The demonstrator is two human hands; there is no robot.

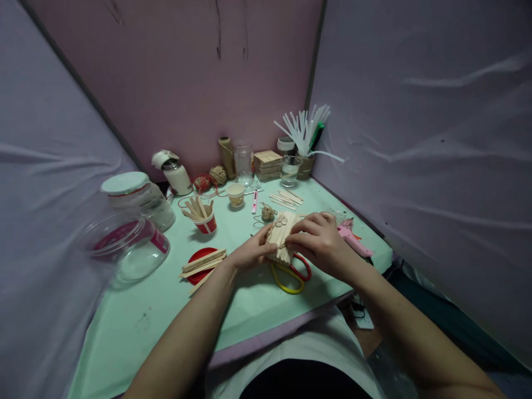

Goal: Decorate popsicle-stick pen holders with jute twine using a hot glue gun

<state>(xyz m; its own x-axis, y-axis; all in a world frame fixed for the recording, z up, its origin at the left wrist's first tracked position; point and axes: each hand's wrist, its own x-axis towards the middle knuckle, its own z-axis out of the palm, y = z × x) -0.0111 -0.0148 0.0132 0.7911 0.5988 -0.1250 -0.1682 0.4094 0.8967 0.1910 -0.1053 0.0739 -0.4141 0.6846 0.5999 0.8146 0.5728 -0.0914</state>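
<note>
A small panel of craft sticks [286,230] is up between the two hands, above the near part of the table [166,332]. The left hand [255,248] grips its left side, thumb laid across the front face and fingers around the far edge. The right hand [318,238] is bent over the right side with fingers curled and fingertips touching the face; whether it pinches the panel I cannot tell. The sticks are pale, flat wood set side by side, their rounded ends making a scalloped lower edge, and small rounded loops sit on the upper face.

Just below the panel show the smooth looped handles of scissors [297,275], one red, one yellow. A ball of rough twine [268,212] lies just beyond the left hand, and a pink glue gun [354,241] is near the right hand. To the left, flat sticks [203,260] lie across a round red dish [198,278], and more stand in a red-and-white paper cup [206,224]. Farther back are a stack of square wooden pieces [268,166] and a clear drinking glass [290,172]
</note>
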